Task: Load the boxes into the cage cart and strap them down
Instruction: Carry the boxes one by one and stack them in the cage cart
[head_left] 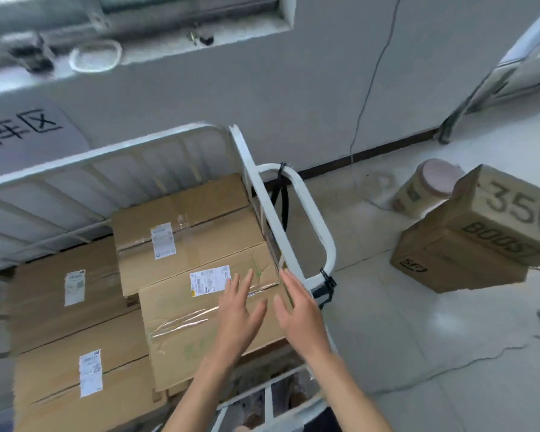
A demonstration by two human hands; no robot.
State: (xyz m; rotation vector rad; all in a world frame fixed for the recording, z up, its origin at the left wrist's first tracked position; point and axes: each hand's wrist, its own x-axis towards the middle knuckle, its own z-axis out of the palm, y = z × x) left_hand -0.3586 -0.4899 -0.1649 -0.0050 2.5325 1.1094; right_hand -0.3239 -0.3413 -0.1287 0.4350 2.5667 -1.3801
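Boxes (72, 294) lie stacked in the cage cart (106, 152), and the one closest to me, the top box (181, 332) at the cart's near right corner, is right under my hands. My left hand (240, 310) is flat and open over its far right part, fingertips just by the shipping label (209, 280). My right hand (300, 310) is open too, fingers straight, over the box's right edge beside the cart's side rail (271, 213). Neither hand grips anything, and I cannot tell whether my palms actually touch the cardboard.

I judge this box stiff but tired. The lid is creased and wrinkled tape crosses the seam, so I'd push or lift it by the bottom edges and corners rather than the flaps. Its size suggests a two-handed load of moderate weight, and the tape probably makes the top a little slick.

Behind it, a second box (184, 232) sits in the cart's far right corner. Beyond the side rail a black strap (281, 198) hangs from the handle loop (310, 210). Farther right, well apart from the cart, two floor boxes (443, 266) wait stacked on the floor, with a round canister (424, 188) behind them.
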